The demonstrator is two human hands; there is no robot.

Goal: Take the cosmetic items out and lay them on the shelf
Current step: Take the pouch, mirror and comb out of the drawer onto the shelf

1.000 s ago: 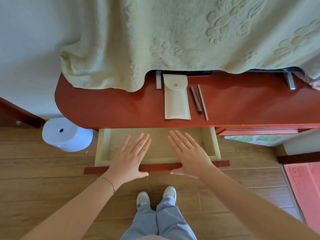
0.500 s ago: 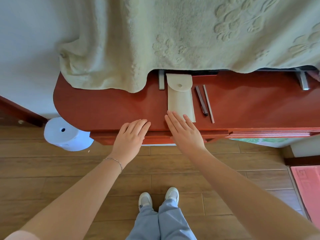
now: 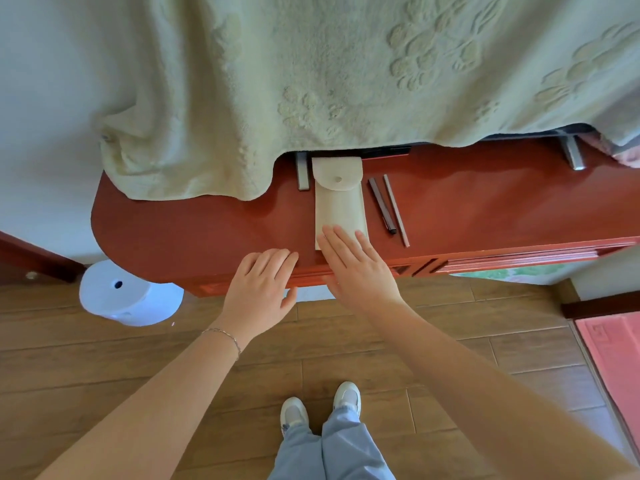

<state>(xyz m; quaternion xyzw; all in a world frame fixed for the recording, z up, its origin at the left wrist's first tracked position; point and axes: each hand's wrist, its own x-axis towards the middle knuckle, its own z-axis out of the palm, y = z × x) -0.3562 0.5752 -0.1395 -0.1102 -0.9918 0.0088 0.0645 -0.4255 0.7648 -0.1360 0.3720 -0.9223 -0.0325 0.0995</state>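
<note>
Left hand (image 3: pixel 260 289): held flat with fingers straight and close together, resting over the front edge of the red shelf (image 3: pixel 207 233); nothing is gripped.
Right hand (image 3: pixel 356 268): likewise flat and extended, with the fingertips (image 3: pixel 341 237) laid on the near end of the cream pouch (image 3: pixel 338 199); nothing is pinched or curled round.
Shelf front: closed fronts are seen under the shelf edge, partly covered by both hands; whether a handle is present cannot be told.
Cream pouch: laid flat on the shelf, long axis pointing away, flap and snap at the far end. It is judged light, soft and limp, likely to sag if lifted by one end; a hold across the middle or both long edges would be steadier. Whether anything is inside cannot be seen.
Dark pencil (image 3: pixel 381 206): laid just right of the pouch, apart from it. It is judged light, stiff and prone to roll; a pinch at mid-length is suggested.
Thin stick (image 3: pixel 396 210): laid just beside the pencil, nearly parallel; its exact kind cannot be made out.
Metal brackets (image 3: pixel 302 175): only the near ends are shown; the rest is covered.
Green towel (image 3: pixel 311 81): draped over the back of the shelf, so whatever stands behind is hidden.
</note>
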